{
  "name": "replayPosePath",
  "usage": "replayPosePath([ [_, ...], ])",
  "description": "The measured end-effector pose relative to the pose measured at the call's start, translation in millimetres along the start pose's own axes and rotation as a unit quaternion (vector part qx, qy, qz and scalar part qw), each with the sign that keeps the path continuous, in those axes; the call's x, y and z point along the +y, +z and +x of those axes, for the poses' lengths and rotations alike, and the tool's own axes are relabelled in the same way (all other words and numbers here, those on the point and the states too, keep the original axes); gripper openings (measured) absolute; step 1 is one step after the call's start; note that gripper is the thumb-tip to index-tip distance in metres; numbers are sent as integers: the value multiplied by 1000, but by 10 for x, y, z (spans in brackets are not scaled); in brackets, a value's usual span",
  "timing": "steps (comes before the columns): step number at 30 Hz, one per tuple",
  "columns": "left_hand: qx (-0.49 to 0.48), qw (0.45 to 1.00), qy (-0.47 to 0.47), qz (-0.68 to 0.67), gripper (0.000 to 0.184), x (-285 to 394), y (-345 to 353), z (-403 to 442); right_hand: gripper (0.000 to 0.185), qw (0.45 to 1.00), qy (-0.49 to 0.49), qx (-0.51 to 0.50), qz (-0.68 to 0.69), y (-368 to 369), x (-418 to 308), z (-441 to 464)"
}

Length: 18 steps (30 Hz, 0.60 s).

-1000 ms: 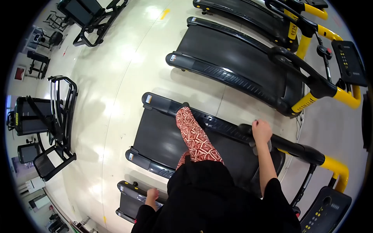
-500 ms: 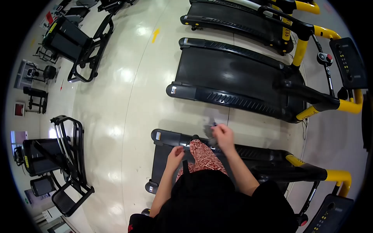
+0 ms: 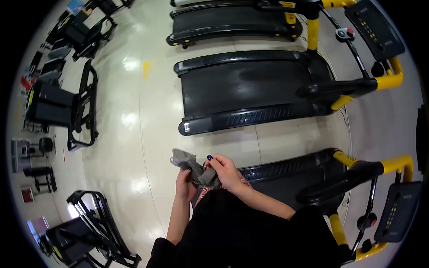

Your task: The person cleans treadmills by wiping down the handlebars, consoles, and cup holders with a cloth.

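Note:
A crumpled grey cloth (image 3: 203, 175) is held between both hands in front of my body, its lighter end sticking out at the upper left. My left hand (image 3: 186, 182) grips its left part, the thumb on top. At its right side, my right hand (image 3: 224, 172) pinches it, with a dark-painted thumbnail showing. Beneath the hands, patterned red and white trousers (image 3: 202, 195) show in small patches. The treadmill (image 3: 286, 178) nearest me lies to the right, partly hidden by my right arm.
Another black treadmill (image 3: 246, 85) with yellow posts stands ahead, and a further one (image 3: 232, 22) lies beyond it. Consoles on yellow handles line the right side. Black exercise machines (image 3: 56, 102) stand along the left. A yellow mark (image 3: 145, 69) is on the pale floor.
My hands have come together on the grey cloth, which was a blur by my right hand. The view has turned, and the nearest treadmill now sits further right.

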<state>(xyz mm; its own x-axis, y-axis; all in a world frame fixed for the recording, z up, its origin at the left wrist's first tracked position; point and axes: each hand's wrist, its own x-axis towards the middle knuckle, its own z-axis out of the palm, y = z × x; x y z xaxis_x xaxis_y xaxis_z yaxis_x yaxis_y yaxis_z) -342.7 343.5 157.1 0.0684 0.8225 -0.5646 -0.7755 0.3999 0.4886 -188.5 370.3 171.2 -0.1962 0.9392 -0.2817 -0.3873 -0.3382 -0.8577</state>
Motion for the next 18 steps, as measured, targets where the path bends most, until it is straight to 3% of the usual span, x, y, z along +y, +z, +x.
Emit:
replayPosePath([
  [4, -28, 993, -2, 117, 36, 52, 480, 476, 20, 993, -3, 116, -8, -203, -96, 339],
  [6, -25, 982, 1, 185, 36, 181, 864, 731, 22, 990, -38, 132, -26, -306, -242, 642],
  [8, -85, 977, -12, 198, 37, 156, 1051, 1176, 25, 993, -36, 113, 17, -533, -392, 941],
  [12, -143, 934, 46, 324, 41, 18, 1645, 2082, 29, 988, -65, 139, -32, -1222, -538, 1694],
  [14, -140, 926, 76, 342, 43, -90, 1990, 2599, 31, 980, -10, 133, -145, -1556, -1031, 2070],
  [15, -112, 917, 88, 372, 46, -8, 2263, 2818, 28, 989, -39, 118, -83, -1587, -1198, 2348],
  [17, -81, 901, 107, 413, 49, 138, 2725, 3297, 30, 992, 30, 19, -123, -1850, -1517, 2897],
  [18, -65, 886, 112, 444, 51, 151, 2884, 3446, 41, 981, -35, -7, -192, -2013, -1626, 3048],
])
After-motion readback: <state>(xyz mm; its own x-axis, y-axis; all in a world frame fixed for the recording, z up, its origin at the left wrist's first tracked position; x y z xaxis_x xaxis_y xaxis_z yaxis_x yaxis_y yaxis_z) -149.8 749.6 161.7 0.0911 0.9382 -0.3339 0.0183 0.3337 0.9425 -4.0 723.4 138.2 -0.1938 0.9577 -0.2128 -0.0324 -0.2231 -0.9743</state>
